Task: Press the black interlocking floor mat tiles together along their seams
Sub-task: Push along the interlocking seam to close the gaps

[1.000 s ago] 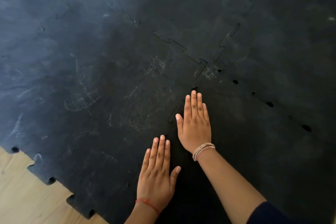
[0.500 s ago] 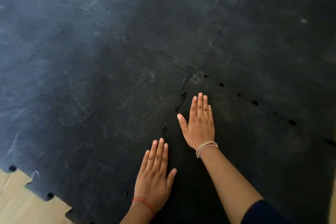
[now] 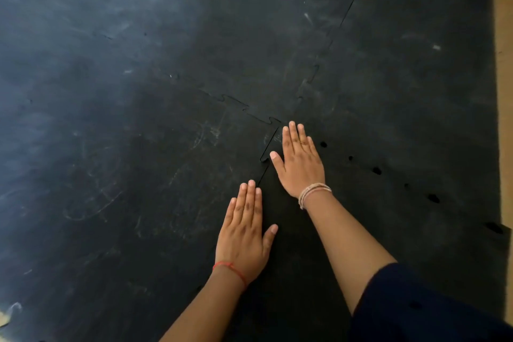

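From the head view, the black floor mat tiles [image 3: 172,164] cover nearly the whole floor in sight, with strips of wooden floor [image 3: 503,69] showing only past the far right edge and at the lower left corner. Both hands lie flat, palm down, on the mat. The right hand [image 3: 301,159] rests on the near right tile, fingers [image 3: 294,136] straight and close together, empty, tips just short of the corner where four tiles meet. Its thumb reaches toward the toothed seam [image 3: 268,151] that runs back toward the person; a dark gap shows there just beside the thumb, so that tab looks not fully seated. The left hand [image 3: 244,233] lies lower, just left of the same seam, fingers likewise together and flat, gripping nothing. A beaded bracelet [image 3: 315,191] sits on the right wrist, a red thread [image 3: 230,268] on the left.

I judge the step in hand to be pressing down this seam close to the four-way corner. A row of dark holes [image 3: 376,171] along the seam running off to the right suggests tabs there are also loose. The next move likely calls for firm downward palm weight over the open gap by the thumb, then working along the right-hand seam.
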The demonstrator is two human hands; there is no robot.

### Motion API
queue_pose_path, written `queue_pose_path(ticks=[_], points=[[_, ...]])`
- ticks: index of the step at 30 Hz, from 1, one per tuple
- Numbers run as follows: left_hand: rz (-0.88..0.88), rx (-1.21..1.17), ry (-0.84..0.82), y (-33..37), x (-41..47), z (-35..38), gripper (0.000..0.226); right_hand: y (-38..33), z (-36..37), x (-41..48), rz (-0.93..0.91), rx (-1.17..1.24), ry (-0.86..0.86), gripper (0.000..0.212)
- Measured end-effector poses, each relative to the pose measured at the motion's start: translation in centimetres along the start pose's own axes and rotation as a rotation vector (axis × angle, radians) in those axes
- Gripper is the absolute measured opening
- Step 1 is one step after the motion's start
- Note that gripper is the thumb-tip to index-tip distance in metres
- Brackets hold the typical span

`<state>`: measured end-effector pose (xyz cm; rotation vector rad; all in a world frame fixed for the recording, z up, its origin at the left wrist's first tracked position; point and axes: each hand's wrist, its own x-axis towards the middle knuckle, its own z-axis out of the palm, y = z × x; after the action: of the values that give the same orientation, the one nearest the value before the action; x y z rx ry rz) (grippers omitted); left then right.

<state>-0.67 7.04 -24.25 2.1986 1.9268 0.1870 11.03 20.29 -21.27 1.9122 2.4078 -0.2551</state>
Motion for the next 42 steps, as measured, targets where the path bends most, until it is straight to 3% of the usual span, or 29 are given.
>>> queue_pose_path(ticks=[15, 17, 19, 21, 32, 35, 39, 42], points=[[-0.01, 0.03, -0.052, -0.5, 0.2, 0.1, 0.066, 0.2, 0.9, 0.8, 0.006, 0.052, -0.105, 0.065], [-0.001, 0.012, -0.064, -0.4, 0.3, -0.2, 0.065, 0.9, 1.0, -0.8, 0.096, 0.078, -0.067, 0.069], [0.036, -0.002, -0.067, -0.3, 0.8, -0.3, 0.064, 1.7, 1.5, -3.4, 0.342, 0.109, 0.05, 0.075], [0.062, -0.001, -0.059, -0.2, 1.4, -0.3, 0.065, 2.0, 2.0, -5.7, 0.471, 0.102, 0.096, 0.082], [0.077, -0.025, -0.055, 0.0, 1.9, -0.5, 0.066, 2.2, 2.0, -5.0, 0.448, 0.136, 0.01, 0.085], [0.162, -0.004, -0.093, 2.4, 4.4, -0.7, 0.065, 3.8, 1.3, -5.6, 0.365, 0.221, -0.013, 0.08], [0.369, 0.007, -0.11, 8.5, 9.3, -0.2, 0.077, 9.3, 1.6, -8.8, 0.537, 0.152, 0.146, 0.082], [0.351, 0.025, -0.16, 10.8, 12.1, 0.6, 0.07, 10.5, 2.4, -9.8, 0.53, 0.138, 0.17, 0.082]])
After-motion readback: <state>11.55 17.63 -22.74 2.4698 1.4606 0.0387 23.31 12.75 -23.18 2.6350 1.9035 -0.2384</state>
